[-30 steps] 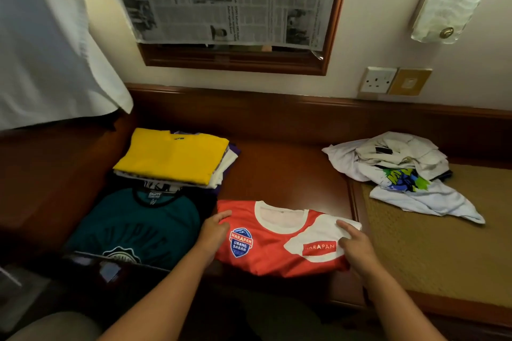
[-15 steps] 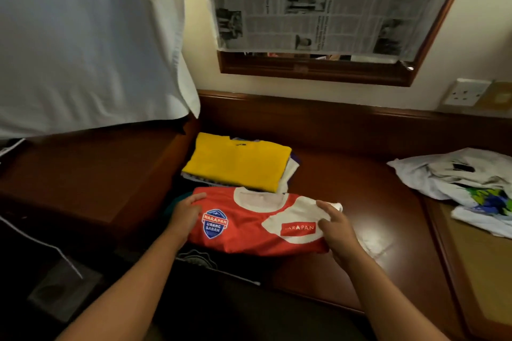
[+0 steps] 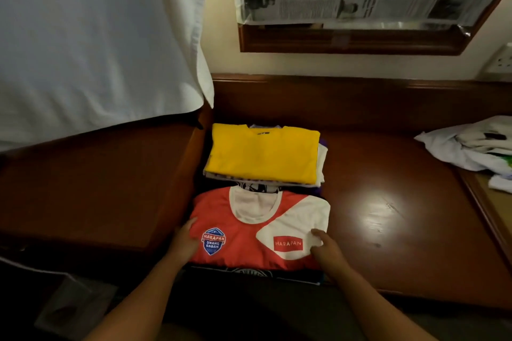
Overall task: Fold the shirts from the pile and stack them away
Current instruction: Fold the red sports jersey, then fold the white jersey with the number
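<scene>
Carried leftward off the bare tabletop (image 3: 388, 216), the folded red shirt (image 3: 249, 230) now lies on a dark shirt just before the yellow-topped stack (image 3: 263, 152), both hands (image 3: 184, 241) (image 3: 325, 250) gripping its side edges, so this one looks nearly stacked.

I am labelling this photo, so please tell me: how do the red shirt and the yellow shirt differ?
The red shirt has white panels and printed logos; the yellow shirt is nearly plain. The red one lies nearer, with both hands, left and right, at its sides; the yellow one lies farther back, untouched. Both are folded and top a stack.
</scene>
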A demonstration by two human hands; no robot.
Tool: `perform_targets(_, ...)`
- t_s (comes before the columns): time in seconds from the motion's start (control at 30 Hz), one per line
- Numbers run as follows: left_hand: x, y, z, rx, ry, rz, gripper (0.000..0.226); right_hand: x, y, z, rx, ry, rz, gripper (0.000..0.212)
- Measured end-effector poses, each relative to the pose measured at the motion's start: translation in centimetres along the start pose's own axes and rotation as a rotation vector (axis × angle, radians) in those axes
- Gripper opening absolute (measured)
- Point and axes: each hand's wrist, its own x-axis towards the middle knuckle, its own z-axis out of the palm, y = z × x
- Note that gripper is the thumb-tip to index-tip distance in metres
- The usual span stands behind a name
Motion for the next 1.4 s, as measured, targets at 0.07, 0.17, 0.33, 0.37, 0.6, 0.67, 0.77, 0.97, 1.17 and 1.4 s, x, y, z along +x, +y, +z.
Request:
perform_targets(0.07,0.6,-0.9,0.3,0.052,0.032,0.016,0.058,0.0,0.2,0.4,0.006,0.042,0.028,0.051)
perform_targets(0.17,0.4,0.0,0.2,0.034,0.094,0.032,0.049,0.0,-0.1,0.8,-0.006,0.083,0.045,0.048)
perform_targets(0.33,-0.2,0.0,0.5,0.153,0.097,0.048,0.055,-0.1,0.3,1.2,-0.083,0.107,0.068,0.045)
perform_targets(0.37,-0.4,-0.3,0.7,0.214,0.082,0.052,0.056,-0.1,0.5,1.3,-0.109,0.102,0.069,0.045)
perform_targets(0.6,-1.8,0.9,1.6,0.627,0.077,0.133,0.071,-1.0,1.0,0.4,-0.247,0.120,-0.006,0.045)
perform_targets(0.67,-2.1,2.2,2.2,0.635,0.087,0.170,0.072,-1.3,0.9,-0.5,-0.284,0.133,-0.069,0.043)
perform_targets(0.77,-2.8,5.0,4.1,0.579,0.063,0.237,0.067,-1.7,0.8,-2.5,-0.247,0.135,-0.139,0.031)
perform_targets(0.97,-5.9,11.6,10.2,0.433,-0.017,0.345,0.053,-2.6,2.5,-9.6,-0.256,0.207,-0.168,0.042)
perform_targets(1.17,-11.3,19.1,19.6,0.358,-0.072,0.387,0.051,-4.5,6.0,-21.3,-0.232,0.291,-0.176,0.039)
perform_targets(1.4,-16.4,27.6,31.1,0.449,-0.169,0.497,0.044,-6.3,10.7,-34.6,-0.174,0.339,-0.164,0.038)
